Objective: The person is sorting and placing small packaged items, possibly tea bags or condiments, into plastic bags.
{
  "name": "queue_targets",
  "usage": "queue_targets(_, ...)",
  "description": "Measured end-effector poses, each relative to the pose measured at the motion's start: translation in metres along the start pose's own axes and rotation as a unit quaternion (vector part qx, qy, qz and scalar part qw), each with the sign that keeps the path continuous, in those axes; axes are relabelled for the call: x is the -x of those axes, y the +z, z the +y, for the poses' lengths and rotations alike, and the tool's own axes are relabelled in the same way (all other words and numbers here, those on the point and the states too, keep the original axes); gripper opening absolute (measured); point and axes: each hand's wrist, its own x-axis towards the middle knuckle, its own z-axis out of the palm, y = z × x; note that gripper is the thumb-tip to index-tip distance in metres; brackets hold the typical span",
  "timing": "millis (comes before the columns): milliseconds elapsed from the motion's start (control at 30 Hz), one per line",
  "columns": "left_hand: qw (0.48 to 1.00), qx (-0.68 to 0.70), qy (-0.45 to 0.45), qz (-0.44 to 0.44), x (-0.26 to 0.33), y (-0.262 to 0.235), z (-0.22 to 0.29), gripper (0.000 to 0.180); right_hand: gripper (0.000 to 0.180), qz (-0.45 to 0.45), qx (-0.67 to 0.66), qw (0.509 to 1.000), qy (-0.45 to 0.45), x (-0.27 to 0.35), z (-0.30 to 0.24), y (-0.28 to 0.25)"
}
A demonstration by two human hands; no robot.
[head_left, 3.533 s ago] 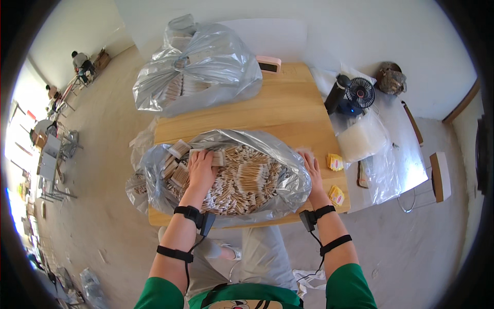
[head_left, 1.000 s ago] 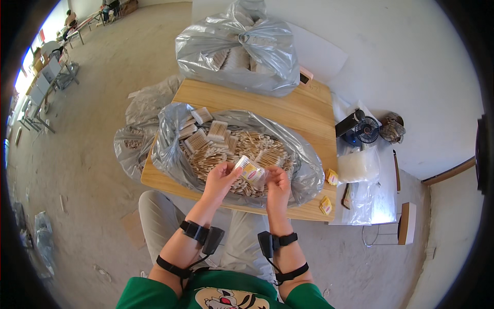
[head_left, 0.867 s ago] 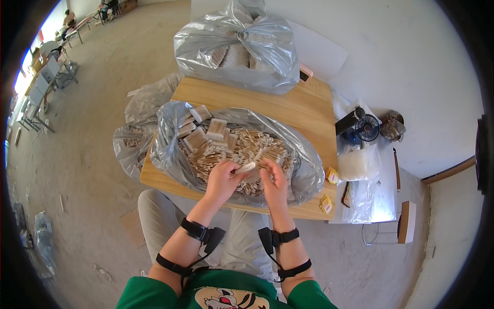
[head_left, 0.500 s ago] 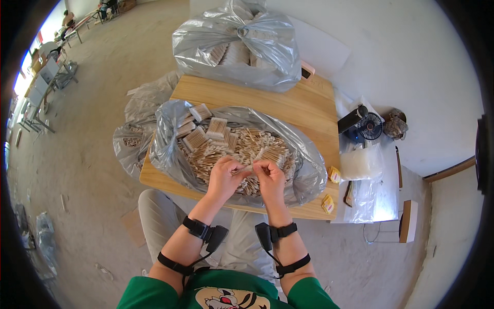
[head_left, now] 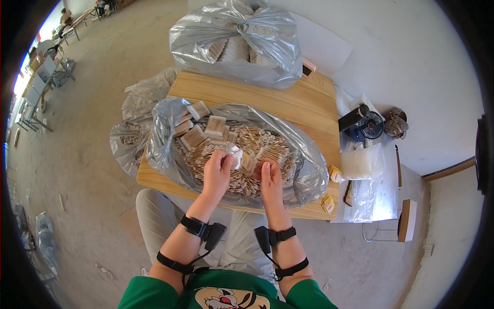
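Above a heap of loose cotton swabs point(head_left: 226, 177), I hold up a small clear plastic bag point(head_left: 236, 156) with a pale yellowish patch. My left hand point(head_left: 216, 174) pinches its left side between thumb and fingers. At the bag's right edge is my right hand point(head_left: 271, 181), thumb upright and fingers curled behind the film; its exact grip is partly hidden. The swabs fill a large grey plastic sack point(head_left: 309, 147), spread wide on the wooden table. Several neat swab bundles point(head_left: 193, 138) lie at the heap's far left.
Another grey sack point(head_left: 234, 49), tied at its top, stands at the table's point(head_left: 303, 105) far edge. Two yellow packets point(head_left: 328, 204) lie at the right edge. Beyond them, a side surface holds a small black fan point(head_left: 371, 125) and a stack of clear bags point(head_left: 362, 162).
My hands have moved apart from their close pinch. The clear bag now shows spread between them, its left side raised in my left hand.
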Motion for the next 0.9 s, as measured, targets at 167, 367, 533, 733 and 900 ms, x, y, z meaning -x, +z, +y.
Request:
queue_targets(167, 0.954, 0.231, -0.161, -0.101, 0.009, 0.000, -0.002, 0.008, 0.034, 0.022, 0.058, 0.998, -0.005, -0.004, 0.014, -0.001)
queue_targets(367, 0.904, 0.358, -0.174, -0.157, 0.007, -0.010, 0.007, 0.009, 0.035, -0.003, 0.011, 1.000, 0.029, -0.003, 0.009, 0.004)
queue_targets(533, 0.911, 0.314, -0.239, -0.123, 0.005, -0.013, 0.015, 0.018, 0.030, 0.013, 0.112, 0.990, -0.088, -0.002, -0.003, 0.005)
queue_targets(733, 0.992, 0.045, -0.095, -0.069, 0.016, 0.013, 0.002, 0.024, 0.029, 0.054, 0.024, 0.995, -0.076, 0.001, -0.008, 0.016)
queue_targets(900, 0.999, 0.030, -0.012, 0.016, 0.012, 0.007, -0.013, 0.022, 0.032, 0.046, 0.146, 0.986, -0.061, -0.008, -0.013, 0.014)
